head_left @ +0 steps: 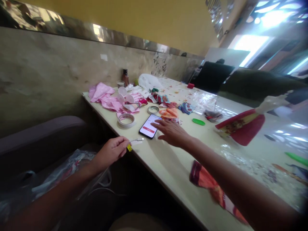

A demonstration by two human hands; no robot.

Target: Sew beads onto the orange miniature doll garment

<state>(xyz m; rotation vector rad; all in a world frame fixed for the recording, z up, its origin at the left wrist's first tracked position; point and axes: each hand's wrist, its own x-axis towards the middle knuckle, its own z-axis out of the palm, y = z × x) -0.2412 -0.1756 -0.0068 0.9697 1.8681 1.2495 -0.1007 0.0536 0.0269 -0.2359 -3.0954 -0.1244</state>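
— White cable adapter (136, 140), yellow tag (129, 147) at its base: where?

— Pinched in the left hand (110, 153), between thumb and fingertips; a narrow grip, closed on the adapter's stem; out past the table's near edge (138, 156), tip just short of the phone (148, 126).

— Long axis?

— Roughly level across the view; tip pointing rightward at the phone's lower end; any cable behind the fist out of sight.

— And the phone?

— Flat on the cream table, screen up and lit, a red bar across it; long side slanting from near left to far right; lower end close to the table's near edge.

— Nearer hand?

— Right hand (171, 133), wide open, fingers (157, 122) spread over the phone's far right edge; contact impossible to tell from this angle; left hand farther off, on the opposite side, only the adapter's tip reaching toward the phone.

— Room around it?

— Narrow strip of bare table between adapter tip and phone; roll of white tape (126, 120) just beyond, near the edge; round tin lid (153, 109) just past the phone's far end; crumpled pink cloth (102, 96) farther on; green plastic oval (198, 122) off to the right; orange-and-red cloth (211, 186) below the right forearm in view.
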